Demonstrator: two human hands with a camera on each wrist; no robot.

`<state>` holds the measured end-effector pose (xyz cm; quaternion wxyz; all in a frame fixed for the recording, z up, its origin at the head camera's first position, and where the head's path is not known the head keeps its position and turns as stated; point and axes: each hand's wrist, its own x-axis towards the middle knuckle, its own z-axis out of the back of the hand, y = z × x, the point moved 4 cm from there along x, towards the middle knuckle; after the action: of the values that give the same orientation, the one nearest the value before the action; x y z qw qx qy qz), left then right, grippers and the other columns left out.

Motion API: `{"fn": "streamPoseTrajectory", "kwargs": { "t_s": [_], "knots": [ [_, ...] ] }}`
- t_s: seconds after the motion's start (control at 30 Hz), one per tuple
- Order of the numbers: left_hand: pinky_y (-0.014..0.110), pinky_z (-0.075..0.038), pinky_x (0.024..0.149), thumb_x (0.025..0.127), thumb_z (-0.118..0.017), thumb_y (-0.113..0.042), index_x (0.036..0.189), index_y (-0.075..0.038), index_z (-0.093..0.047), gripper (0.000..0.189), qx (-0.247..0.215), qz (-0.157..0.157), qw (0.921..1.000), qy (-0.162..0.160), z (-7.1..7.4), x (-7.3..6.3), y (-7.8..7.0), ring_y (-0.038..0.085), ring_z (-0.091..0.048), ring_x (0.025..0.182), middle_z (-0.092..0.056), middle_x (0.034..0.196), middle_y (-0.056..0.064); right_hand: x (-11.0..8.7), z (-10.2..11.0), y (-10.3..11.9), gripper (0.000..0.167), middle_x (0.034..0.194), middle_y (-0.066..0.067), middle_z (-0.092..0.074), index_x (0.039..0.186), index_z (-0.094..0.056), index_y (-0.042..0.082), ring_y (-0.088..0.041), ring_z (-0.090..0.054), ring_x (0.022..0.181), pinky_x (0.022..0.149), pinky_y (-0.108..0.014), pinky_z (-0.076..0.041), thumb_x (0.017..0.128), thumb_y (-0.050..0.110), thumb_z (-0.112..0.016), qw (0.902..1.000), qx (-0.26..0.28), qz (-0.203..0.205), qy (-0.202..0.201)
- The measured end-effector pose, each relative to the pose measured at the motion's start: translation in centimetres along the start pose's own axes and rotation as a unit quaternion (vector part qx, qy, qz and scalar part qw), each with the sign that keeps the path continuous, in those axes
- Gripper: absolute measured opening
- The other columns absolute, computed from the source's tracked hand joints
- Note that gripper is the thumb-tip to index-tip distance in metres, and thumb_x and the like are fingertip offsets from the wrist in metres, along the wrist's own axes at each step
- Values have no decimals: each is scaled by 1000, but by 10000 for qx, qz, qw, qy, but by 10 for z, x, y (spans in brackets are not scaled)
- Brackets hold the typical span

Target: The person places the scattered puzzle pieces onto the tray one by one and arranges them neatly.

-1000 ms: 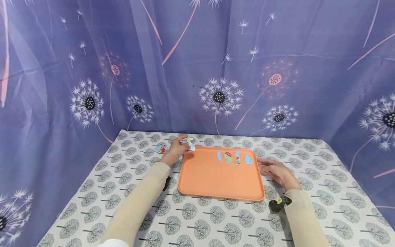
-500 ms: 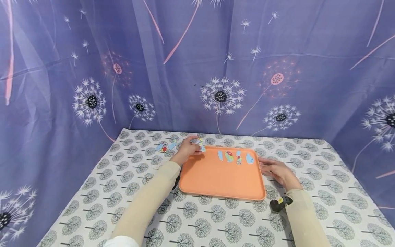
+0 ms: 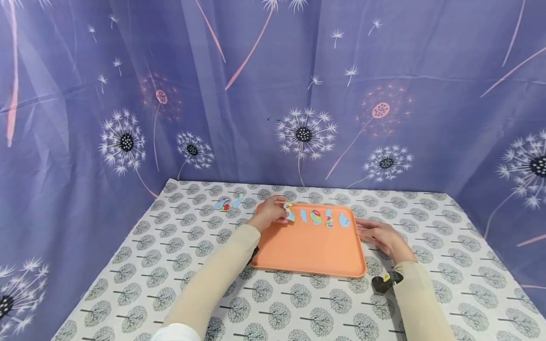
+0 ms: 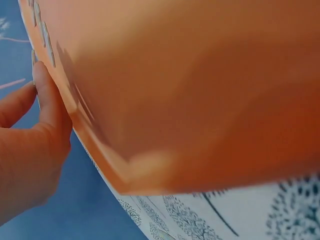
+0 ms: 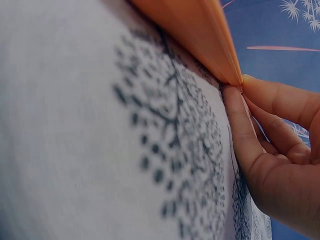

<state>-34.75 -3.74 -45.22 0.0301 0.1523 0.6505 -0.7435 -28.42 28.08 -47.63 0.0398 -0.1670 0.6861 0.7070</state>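
My left hand (image 3: 271, 211) pinches an irregular paper picture piece (image 3: 290, 214), blue, yellow and white, over the upper left of the orange tray (image 3: 307, 248). In the left wrist view the thumb and a finger meet on its thin edge, beyond the tray wall. To its right, a row of cut picture pieces lies along the tray's far side: a narrow blue piece (image 3: 303, 215), a green and red piece (image 3: 315, 217), a multicoloured piece (image 3: 329, 218) and a blue piece (image 3: 343, 219). My right hand (image 3: 379, 236) holds the tray's right rim between thumb and fingertips.
Left of the tray, more picture pieces lie on the table: a blue and red group (image 3: 223, 204) and a blue piece (image 3: 237, 201). A tree-print cloth (image 3: 298, 308) covers the table. A purple dandelion curtain (image 3: 256, 118) hangs behind and at the sides.
My left hand has moved right with its picture piece, from the tray's far left corner to beside the row of pieces. The right hand and tray have stayed in place.
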Motion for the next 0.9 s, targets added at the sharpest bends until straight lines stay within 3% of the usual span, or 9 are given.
{"fn": "streamPoseTrajectory", "kwargs": {
  "t_s": [0.13, 0.4, 0.67, 0.9],
  "knots": [
    [32, -61, 64, 80, -59, 19, 130, 4, -47, 53, -48, 56, 10000, 12, -4, -1, 2, 19, -62, 58, -50, 128, 22, 0, 0, -2, 66, 124, -8, -62, 145, -28, -11, -5, -64, 94, 92, -24, -53, 89, -5, -62, 10000, 8, -2, -8],
    [27, -61, 62, 82, -61, 18, 113, 12, -51, 34, 228, 194, 9995, -111, -9, 1, 5, 16, -63, 56, -58, 111, 23, 1, 0, 0, 65, 140, -23, -46, 145, -28, -11, -5, -64, 95, 94, -25, -52, 89, -4, -61, 10000, -94, 21, -18],
    [28, -61, 60, 80, -63, 16, 105, 9, -52, 28, 353, 356, 9982, -337, -8, 2, 3, 17, -61, 55, -58, 84, 14, 3, 0, 2, 65, 128, -14, -58, 144, -27, -12, -6, -64, 93, 92, -24, -53, 88, -6, -61, 10000, 10, 59, -3],
    [30, -61, 61, 80, -64, 15, 104, 10, -54, 26, 608, 419, 9959, -514, -10, 0, 2, 19, -63, 55, -60, 82, 15, 1, -1, 2, 67, 129, -15, -59, 144, -26, -13, -7, -65, 93, 92, -24, -53, 88, -5, -62, 9999, 95, 66, 51]
  ]
}}
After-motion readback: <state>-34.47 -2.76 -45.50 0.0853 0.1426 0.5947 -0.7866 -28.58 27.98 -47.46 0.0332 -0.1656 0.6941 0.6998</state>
